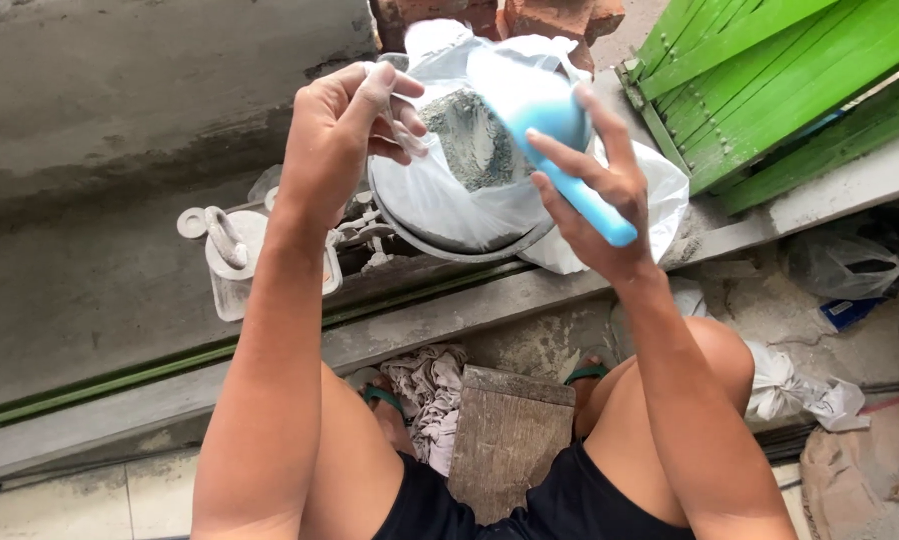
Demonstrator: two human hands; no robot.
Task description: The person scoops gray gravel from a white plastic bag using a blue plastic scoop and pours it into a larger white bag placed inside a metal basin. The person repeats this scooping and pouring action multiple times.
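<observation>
My left hand [345, 125] pinches the rim of a white plastic bag [440, 190] and holds it open. Grey powder [475, 140] lies inside the bag. The bag rests in a round metal pan [470, 250] on a small dusty scale [240, 255]. My right hand [595, 195] grips the handle of a light blue plastic scoop [545, 110], whose bowl is tipped over the bag's mouth above the powder. Both forearms reach forward from my bare knees.
A grey concrete step [120, 300] runs across the middle. A green slatted wooden panel [770, 80] leans at upper right, red bricks [530, 15] behind the bag. A wooden block [505, 435], rags [430, 390] and crumpled plastic bags [800, 390] lie near my feet.
</observation>
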